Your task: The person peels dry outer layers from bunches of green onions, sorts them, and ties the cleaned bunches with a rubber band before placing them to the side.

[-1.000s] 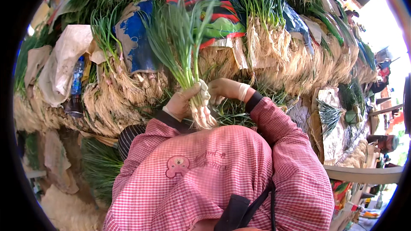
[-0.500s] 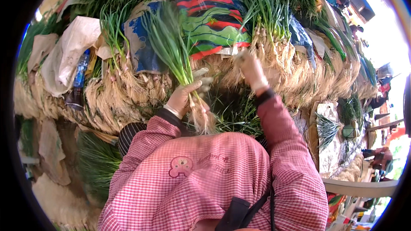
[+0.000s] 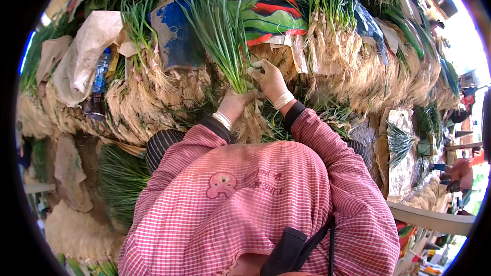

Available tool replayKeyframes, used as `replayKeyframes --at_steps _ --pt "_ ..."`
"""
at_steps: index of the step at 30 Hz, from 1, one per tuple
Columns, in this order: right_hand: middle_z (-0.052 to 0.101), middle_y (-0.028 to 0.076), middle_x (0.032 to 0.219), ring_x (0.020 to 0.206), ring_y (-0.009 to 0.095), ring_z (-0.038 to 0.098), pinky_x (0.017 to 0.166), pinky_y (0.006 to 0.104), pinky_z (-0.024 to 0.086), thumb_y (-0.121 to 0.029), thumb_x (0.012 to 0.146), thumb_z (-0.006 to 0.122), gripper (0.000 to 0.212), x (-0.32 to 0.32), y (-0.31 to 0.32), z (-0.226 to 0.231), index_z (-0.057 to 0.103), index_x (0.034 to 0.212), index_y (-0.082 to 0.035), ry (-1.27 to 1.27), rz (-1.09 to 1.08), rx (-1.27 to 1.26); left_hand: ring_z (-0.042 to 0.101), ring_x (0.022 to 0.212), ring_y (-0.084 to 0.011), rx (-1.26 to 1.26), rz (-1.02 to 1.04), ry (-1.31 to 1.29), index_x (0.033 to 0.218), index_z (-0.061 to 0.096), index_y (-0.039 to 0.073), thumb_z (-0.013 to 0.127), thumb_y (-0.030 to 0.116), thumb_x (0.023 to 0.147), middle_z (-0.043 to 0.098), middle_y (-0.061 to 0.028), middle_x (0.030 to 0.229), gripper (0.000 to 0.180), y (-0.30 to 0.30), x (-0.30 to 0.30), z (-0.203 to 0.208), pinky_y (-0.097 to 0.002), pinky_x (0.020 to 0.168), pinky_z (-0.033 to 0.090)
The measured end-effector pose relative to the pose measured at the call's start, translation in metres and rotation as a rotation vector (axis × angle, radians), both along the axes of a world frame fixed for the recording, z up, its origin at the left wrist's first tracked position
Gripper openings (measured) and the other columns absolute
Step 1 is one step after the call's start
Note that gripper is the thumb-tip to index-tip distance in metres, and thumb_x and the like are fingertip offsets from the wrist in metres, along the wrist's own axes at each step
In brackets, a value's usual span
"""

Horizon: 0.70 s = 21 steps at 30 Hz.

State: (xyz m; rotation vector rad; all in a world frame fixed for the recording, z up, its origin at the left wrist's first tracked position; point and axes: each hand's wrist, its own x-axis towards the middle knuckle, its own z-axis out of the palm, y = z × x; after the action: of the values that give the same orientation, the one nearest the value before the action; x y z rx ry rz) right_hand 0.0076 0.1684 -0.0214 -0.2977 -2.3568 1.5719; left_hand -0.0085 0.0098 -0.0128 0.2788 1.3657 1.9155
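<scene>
My left hand (image 3: 236,105), in a thin pale glove, is closed round a bunch of green onions (image 3: 225,46). The bunch stands upright, leaves up, and its pale stringy roots (image 3: 250,125) hang below the fist. Against the right side of the stems is my gloved right hand (image 3: 271,81), its thumb and fingertips pinched together. Whatever lies between those fingertips is too small to make out. Beyond both hands, more green onions (image 3: 335,36) with long roots lie on a heap, partly over a red, green and black printed sheet (image 3: 271,15).
Left on the heap are a smaller onion bunch (image 3: 143,56), a pale sack (image 3: 94,46) and a plastic bottle (image 3: 99,79). Loose greens (image 3: 120,181) lie at lower left. A curved pale rail (image 3: 434,218) runs at lower right. Other people appear at the far right.
My right hand has come down and left from the heap to the bunch. The bunch and left hand have shifted slightly right and up. A pale strip now shows below the printed sheet.
</scene>
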Motion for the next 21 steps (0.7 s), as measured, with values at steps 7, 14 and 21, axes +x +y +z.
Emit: replayKeyframes --at_steps 7,14,21 --pt "0.045 -0.006 0.065 0.053 0.008 0.045 0.052 0.0222 0.04 -0.014 0.1 0.045 0.01 0.011 0.024 -0.015 0.052 0.096 -0.009 -0.063 0.184 -1.595 0.061 0.065 -0.0125 0.378 -0.184 -0.289 0.115 0.057 0.001 0.062 0.013 0.095 0.069 -0.0094 0.091 0.023 -0.013 0.001 0.008 -0.0221 0.057 0.051" --pt "0.061 0.005 0.08 0.071 0.017 0.059 0.064 0.028 0.047 -0.023 0.096 0.053 0.023 0.034 0.047 0.006 0.062 0.107 -0.005 -0.215 0.247 -0.324 0.065 0.072 -0.0128 0.289 -0.201 -0.211 0.121 0.054 0.0 0.061 0.011 0.095 0.07 -0.0116 0.093 0.029 -0.024 -0.006 0.015 -0.022 0.06 0.053" --pt "0.067 0.024 0.095 0.085 0.041 0.063 0.078 0.0405 0.051 -0.042 0.097 0.054 0.045 -0.012 0.034 0.034 0.059 0.112 0.0 -0.035 0.041 0.58 0.065 0.072 -0.0122 0.12 -0.342 -0.072 0.121 0.055 0.0 0.06 0.012 0.095 0.07 -0.0118 0.095 0.029 -0.022 -0.006 0.02 -0.0235 0.057 0.055"
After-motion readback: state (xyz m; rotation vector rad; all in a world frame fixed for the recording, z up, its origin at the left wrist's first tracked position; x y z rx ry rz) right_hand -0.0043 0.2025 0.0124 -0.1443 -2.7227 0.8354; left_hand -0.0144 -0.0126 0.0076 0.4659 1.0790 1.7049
